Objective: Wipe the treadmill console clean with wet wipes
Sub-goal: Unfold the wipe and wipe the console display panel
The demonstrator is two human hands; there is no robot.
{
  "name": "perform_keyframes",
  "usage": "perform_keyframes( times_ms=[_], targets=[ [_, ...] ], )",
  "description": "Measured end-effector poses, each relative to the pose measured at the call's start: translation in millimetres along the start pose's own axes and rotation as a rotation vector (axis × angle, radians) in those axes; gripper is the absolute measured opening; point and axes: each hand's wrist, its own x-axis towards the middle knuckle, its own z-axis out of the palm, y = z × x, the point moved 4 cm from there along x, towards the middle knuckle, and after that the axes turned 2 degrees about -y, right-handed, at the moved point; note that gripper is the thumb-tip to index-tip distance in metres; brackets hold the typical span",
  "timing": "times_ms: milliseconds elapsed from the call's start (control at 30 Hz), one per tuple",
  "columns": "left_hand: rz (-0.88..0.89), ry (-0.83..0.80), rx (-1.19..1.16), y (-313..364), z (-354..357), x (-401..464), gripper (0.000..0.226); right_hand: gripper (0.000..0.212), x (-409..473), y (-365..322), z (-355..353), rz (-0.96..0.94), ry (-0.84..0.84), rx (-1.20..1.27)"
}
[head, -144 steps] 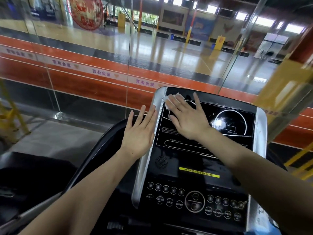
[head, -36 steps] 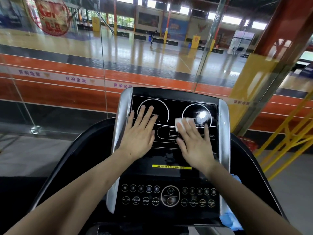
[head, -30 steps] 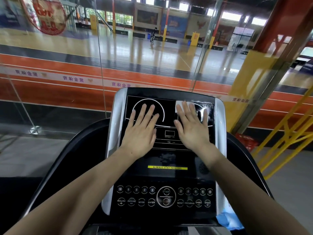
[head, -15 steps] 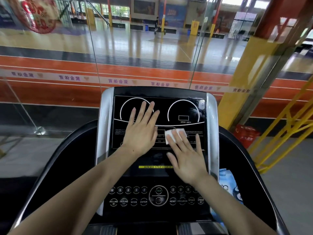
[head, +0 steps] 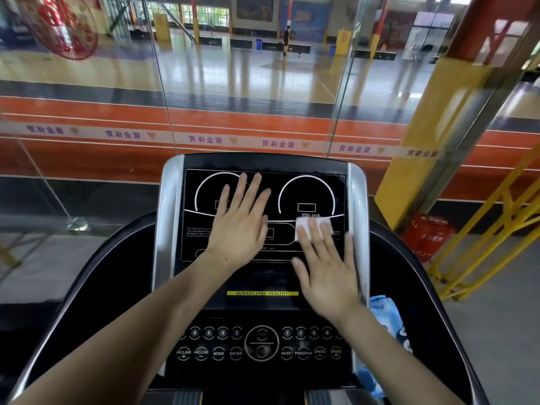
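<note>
Two hands flat on one treadmill console [head: 264, 270], seen from head cam. Console = black glossy panel w/ silver side rails, tilted up toward viewer; two white dial outlines on upper display, yellow "ALWAYS STAY HEALTHY" strip [head: 262, 293] mid-panel, rows of round buttons [head: 260, 343] at the near end, below both wrists.

Beyond the fingertips: glass wall [head: 233, 92], orange band w/ printed characters, shiny sports hall floor behind it. Yellow-and-red column [head: 432, 135] off past the right hand's little finger, w/ yellow railing [head: 491, 229] and a red box [head: 427, 233] on the floor near its base.

Left hand [head: 238, 226]: fingers straight, slightly spread, palm down on the left dial area of the display. Holds nothing; fingertips reach the dial's arc.

Right hand [head: 328, 270]: fingers straight, spread, pressing down on the panel's right half. Not curled, no pinch.

Blue wipes pack [head: 388, 320] sits at console's right edge, beside the right wrist, partly hidden by forearm.

Wet wipe [head: 304, 226]: small white folded pad, trapped under the right hand's index/middle/ring fingertips, flat on the display just below the right dial's "SPEED km/h" label. Wipe's far edge shows past the fingertips. Little finger lies off the wipe, near the right silver rail. Thumb off the wipe too, toward the left hand; the two hands are close, not touching.
</note>
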Motion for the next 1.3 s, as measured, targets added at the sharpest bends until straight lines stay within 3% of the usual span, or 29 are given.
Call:
perform_keyframes(
  times_ms=[200, 533, 733, 1067, 1300],
  targets=[
    [0.004, 0.008, 0.008, 10, 1, 0, 0.056, 0.067, -43, -6, 16, -0.097, -0.051, -0.023],
    [-0.01, 0.009, 0.031, 38, 3, 4, 0.059, 0.073, 86, 42, -40, -0.026, 0.071, -0.104],
    [-0.032, 0.009, 0.038, 44, 4, 1, 0.06, 0.074, 56, 44, -24, 0.019, 0.096, -0.047],
    [-0.077, -0.014, 0.025, 47, 11, -30, 0.059, 0.063, -37, 34, 10, -0.049, 0.133, 0.049],
    [-0.102, -0.019, 0.004, 45, 9, -58, 0.059, 0.06, -54, 24, 11, -0.078, 0.111, 0.075]
  ],
)
